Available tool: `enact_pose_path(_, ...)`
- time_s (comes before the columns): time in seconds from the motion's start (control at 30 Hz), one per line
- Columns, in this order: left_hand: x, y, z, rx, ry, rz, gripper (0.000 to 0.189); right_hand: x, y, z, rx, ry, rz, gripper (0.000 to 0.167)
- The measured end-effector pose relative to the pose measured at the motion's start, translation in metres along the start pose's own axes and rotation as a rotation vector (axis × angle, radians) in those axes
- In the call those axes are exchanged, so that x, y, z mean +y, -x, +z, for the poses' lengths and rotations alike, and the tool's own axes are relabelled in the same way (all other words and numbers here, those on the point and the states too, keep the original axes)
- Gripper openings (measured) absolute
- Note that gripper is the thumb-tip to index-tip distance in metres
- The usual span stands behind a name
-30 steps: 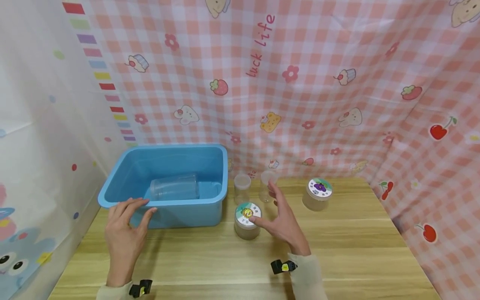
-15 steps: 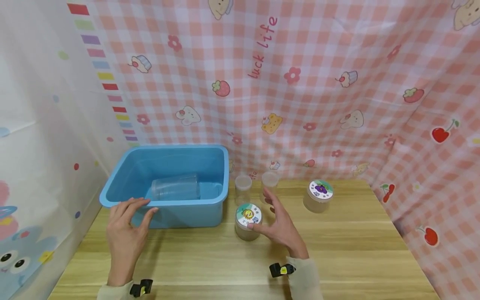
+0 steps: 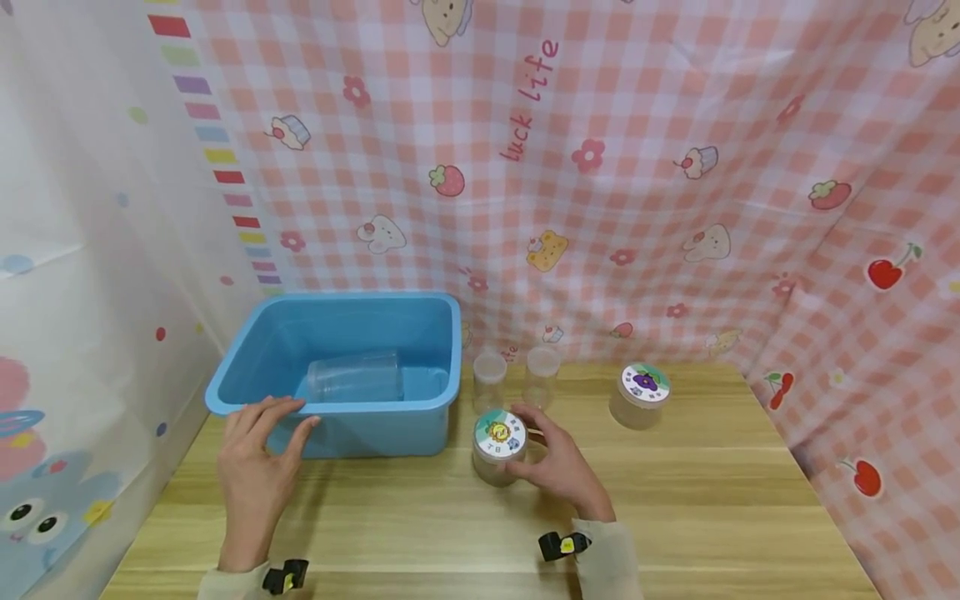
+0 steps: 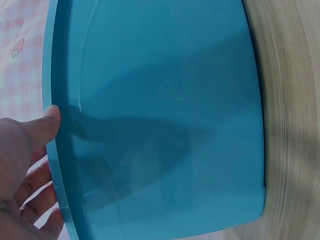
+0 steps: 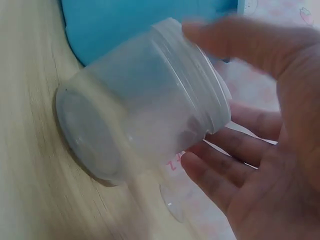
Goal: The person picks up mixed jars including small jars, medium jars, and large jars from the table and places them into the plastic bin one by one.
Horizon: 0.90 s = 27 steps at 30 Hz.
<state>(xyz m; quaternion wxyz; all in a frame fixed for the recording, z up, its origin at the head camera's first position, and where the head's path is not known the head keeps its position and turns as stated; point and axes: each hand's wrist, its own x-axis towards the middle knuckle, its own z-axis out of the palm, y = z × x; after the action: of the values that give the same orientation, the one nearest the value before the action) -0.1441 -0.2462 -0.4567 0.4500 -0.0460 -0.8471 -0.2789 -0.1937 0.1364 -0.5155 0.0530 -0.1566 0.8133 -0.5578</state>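
My left hand (image 3: 255, 467) holds the near rim of a blue plastic basin (image 3: 405, 407), fingers over the edge and thumb on the outside. Inside the basin a clear plastic jar (image 3: 352, 377) lies on its side. My right hand (image 3: 558, 467) has its thumb and fingers round the right side of a frosted jar (image 3: 491, 471) with a sunflower label on its lid. In the right wrist view the thumb is at the lid edge of this jar (image 5: 135, 105), and the fingers curve behind it. The jar stands upright on the table.
Two slim clear jars with lids, a left one (image 3: 490, 379) and a right one (image 3: 542, 375), stand behind the sunflower jar. Farther right is another squat jar (image 3: 640, 400) with a purple flower label. A pink checked cloth (image 3: 637, 192) hangs behind the wooden table (image 3: 712, 500).
My right hand has drawn in, its raised fingers coming down and closing round the sunflower jar. The left hand stays on the basin rim. The head view has shifted slightly.
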Motion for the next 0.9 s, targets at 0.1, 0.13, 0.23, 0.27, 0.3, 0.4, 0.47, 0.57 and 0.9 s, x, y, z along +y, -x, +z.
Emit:
enact_pose_path(0.1,0.0,0.0,0.0,-0.001,0.001,-0.001,0.036,0.0,-0.001,0.002,0.024,0.003,0.01,0.077)
enact_pose_path(0.13,0.001,0.0,0.0,-0.003,0.001,-0.002,0.035,0.0,-0.001,0.002,0.025,-0.001,0.009,0.077)
enact_pose_path(0.23,0.0,0.0,0.0,-0.002,0.001,-0.002,0.035,0.002,-0.002,0.004,0.001,0.0,0.027,0.083)
enact_pose_path(0.27,0.0,0.0,0.001,-0.001,0.002,-0.003,0.035,0.003,-0.002,0.004,-0.007,0.004,0.033,0.085)
enact_pose_path(0.3,0.0,0.0,0.001,0.0,0.003,-0.003,0.035,0.004,-0.002,0.005,-0.015,0.007,0.03,0.086)
enact_pose_path(0.4,0.0,0.0,0.001,0.001,0.007,-0.002,0.035,0.006,-0.003,0.006,-0.024,-0.001,0.045,0.089)
enact_pose_path(0.47,0.0,0.001,0.001,-0.002,0.008,-0.002,0.035,0.006,-0.002,0.007,-0.018,-0.007,0.049,0.088)
enact_pose_path(0.57,0.0,0.001,0.001,-0.008,0.005,-0.006,0.035,0.005,-0.002,0.009,-0.004,-0.015,0.049,0.086)
enact_pose_path(0.9,-0.001,0.001,0.001,0.0,0.01,-0.003,0.036,0.002,-0.002,0.011,0.026,-0.007,0.044,0.086)
